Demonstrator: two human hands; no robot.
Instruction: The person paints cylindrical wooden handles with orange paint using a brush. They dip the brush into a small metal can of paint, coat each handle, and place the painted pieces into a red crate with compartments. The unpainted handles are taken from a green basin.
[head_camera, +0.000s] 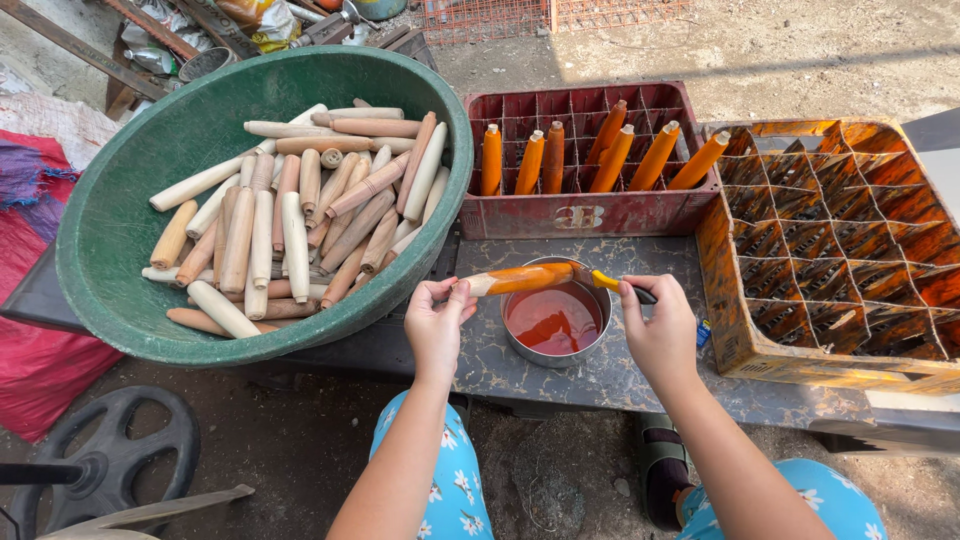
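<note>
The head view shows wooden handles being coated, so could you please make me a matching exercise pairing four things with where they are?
Things:
1. bare wooden handles
2. orange-coated handles
3. paintbrush
4. handle being coated

Places:
A. upright in the red crate
B. in the right hand
C. piled in the green basin
D. held by the left hand over the metal pot of orange stain

Pairs: 1-C, 2-A, 3-B, 4-D
</note>
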